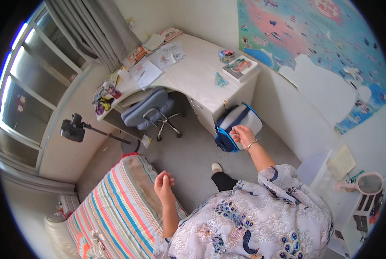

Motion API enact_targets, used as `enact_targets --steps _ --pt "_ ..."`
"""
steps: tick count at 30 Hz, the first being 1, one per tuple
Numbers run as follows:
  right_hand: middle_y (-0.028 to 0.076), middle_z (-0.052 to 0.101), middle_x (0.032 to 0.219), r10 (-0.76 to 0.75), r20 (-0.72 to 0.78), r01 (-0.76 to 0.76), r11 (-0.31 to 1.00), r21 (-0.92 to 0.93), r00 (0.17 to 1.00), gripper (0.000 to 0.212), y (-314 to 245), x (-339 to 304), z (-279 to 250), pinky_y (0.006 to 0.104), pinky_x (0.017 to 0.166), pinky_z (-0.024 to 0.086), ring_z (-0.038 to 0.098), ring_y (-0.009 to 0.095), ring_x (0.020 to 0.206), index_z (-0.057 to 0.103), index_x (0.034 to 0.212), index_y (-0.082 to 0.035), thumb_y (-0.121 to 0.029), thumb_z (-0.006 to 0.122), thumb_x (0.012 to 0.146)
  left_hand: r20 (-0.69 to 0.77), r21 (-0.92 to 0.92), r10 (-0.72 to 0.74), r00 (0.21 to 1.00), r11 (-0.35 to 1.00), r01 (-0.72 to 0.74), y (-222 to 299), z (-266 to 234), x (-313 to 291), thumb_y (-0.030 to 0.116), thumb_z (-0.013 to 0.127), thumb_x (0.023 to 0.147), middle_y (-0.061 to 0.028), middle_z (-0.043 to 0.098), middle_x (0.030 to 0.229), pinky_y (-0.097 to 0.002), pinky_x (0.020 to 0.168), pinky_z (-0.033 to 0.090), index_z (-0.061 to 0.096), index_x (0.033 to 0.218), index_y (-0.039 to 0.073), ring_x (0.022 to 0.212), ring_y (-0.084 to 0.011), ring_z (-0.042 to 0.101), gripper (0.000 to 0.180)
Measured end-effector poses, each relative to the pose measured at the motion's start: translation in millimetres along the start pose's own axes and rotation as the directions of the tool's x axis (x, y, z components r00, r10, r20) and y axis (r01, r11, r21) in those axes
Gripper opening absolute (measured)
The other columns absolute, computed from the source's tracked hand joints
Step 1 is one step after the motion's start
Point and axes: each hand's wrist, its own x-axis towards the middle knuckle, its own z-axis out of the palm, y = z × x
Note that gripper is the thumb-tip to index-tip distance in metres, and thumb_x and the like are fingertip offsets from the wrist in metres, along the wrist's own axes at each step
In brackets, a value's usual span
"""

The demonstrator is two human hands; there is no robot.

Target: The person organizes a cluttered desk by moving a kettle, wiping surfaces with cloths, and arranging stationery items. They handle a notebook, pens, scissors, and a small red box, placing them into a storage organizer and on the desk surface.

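Observation:
My left hand (164, 184) is raised in the air in front of the striped bed (115, 203), its fingers curled in, with nothing showing in them. Further right and ahead, my right hand (243, 135) has its fingers bent toward the thumb, and I see nothing between them. A bracelet (251, 144) circles that wrist. Behind the right hand, a white, navy and blue bag (250, 121) stands on the floor against the end of the desk (193, 64). The hand overlaps the bag in view; I cannot tell whether they touch.
A blue-grey swivel chair (147, 110) is tucked at the curved desk, which bears papers (145, 73) and a white box (240, 68). A black device on a stand (74, 128) rises beside the bed. At right, a pink hand mirror (369, 184) stands by a white shelf.

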Motion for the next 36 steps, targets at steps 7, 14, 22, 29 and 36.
enact_targets --steps 7,14,22,29,36 --pt "0.005 0.064 0.079 0.1 -0.042 -0.103 0.993 -0.054 0.994 0.016 -11.8 166.8 81.9 0.0212 0.049 0.047 0.057 0.01 0.057 0.058 0.092 -0.007 -0.022 0.058 0.086 0.066 0.122 -0.057 0.996 0.991 0.049 27.3 55.4 124.6 0.01 0.055 0.09 -0.0059 0.063 0.093 -0.021 0.062 0.046 0.059 0.106 0.004 0.071 -0.0094 0.058 0.018" --pt "0.005 0.063 0.079 0.079 0.13 -0.079 0.997 0.0 0.988 0.017 -42.8 234.6 168.6 0.0206 0.048 0.047 0.057 0.009 0.057 0.057 0.093 -0.006 -0.021 0.058 0.086 0.105 0.181 -0.182 0.978 0.97 0.161 28.6 62.2 208.9 0.011 0.056 0.089 -0.0052 0.063 0.095 -0.0212 0.064 0.046 0.059 0.108 0.003 0.073 -0.0091 0.059 0.021" --pt "0.006 0.063 0.08 0.037 -0.016 -0.037 0.999 0.021 0.999 0.017 -57.4 288.6 174.7 0.0241 0.05 0.045 0.057 0.013 0.06 0.058 0.096 -0.008 -0.022 0.058 0.087 0.06 0.058 -0.089 0.994 0.995 0.085 49.6 40.5 356.9 0.012 0.057 0.088 -0.0045 0.063 0.093 -0.0207 0.061 0.046 0.059 0.106 0.003 0.071 -0.0087 0.059 0.021" --pt "0.007 0.062 0.08 -0.073 -0.178 0.081 0.996 0.038 0.981 0.017 -54.5 337.4 218.9 0.0239 0.05 0.044 0.055 0.013 0.061 0.057 0.095 -0.008 -0.023 0.057 0.087 -0.26 -0.024 0.017 0.965 0.999 -0.025 33.9 -64.9 573.7 0.012 0.061 0.085 -0.0032 0.062 0.089 -0.0192 0.053 0.043 0.059 0.106 0.006 0.067 -0.0085 0.057 0.021" --pt "0.007 0.062 0.081 0.026 -0.229 -0.042 0.997 -0.062 0.973 0.017 -33.9 368.6 364.6 0.0237 0.051 0.046 0.057 0.013 0.061 0.057 0.096 -0.006 -0.022 0.056 0.089 -0.512 0.462 0.398 0.761 0.875 -0.147 31.1 -238.5 803.4 0.01 0.064 0.079 -0.0071 0.063 0.091 -0.027 0.075 0.046 0.059 0.105 -0.003 0.08 -0.0134 0.057 0.03"
